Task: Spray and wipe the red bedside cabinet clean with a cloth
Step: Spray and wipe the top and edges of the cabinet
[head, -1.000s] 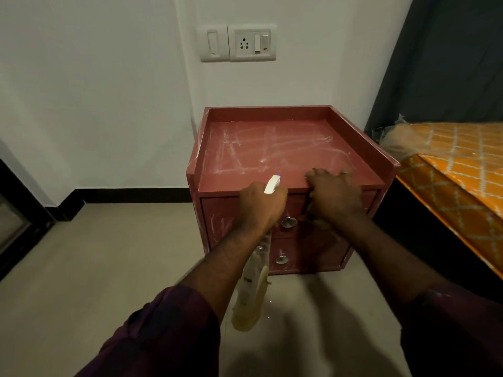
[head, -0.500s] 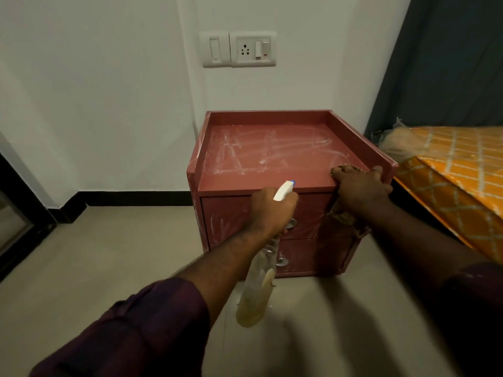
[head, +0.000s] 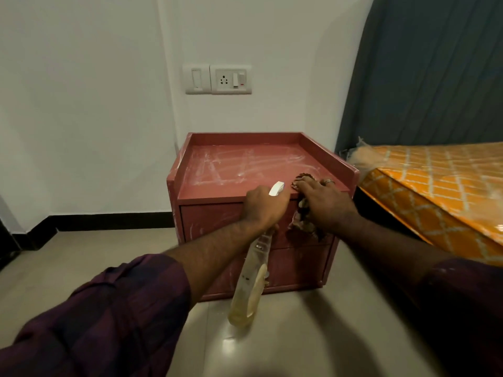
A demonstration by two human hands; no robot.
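Left hand (head: 265,206) grips the spray bottle (head: 246,291), which hangs down; right hand (head: 325,204), just beside it, presses the cloth (head: 300,227) flat on the streaked red cabinet (head: 226,170) top's front edge

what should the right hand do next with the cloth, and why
Probably sweep the cloth left across the cabinet top. The right hand presses it near the front right edge, while white streaks cover the middle and left. The left hand holds the spray bottle low, out of the way.
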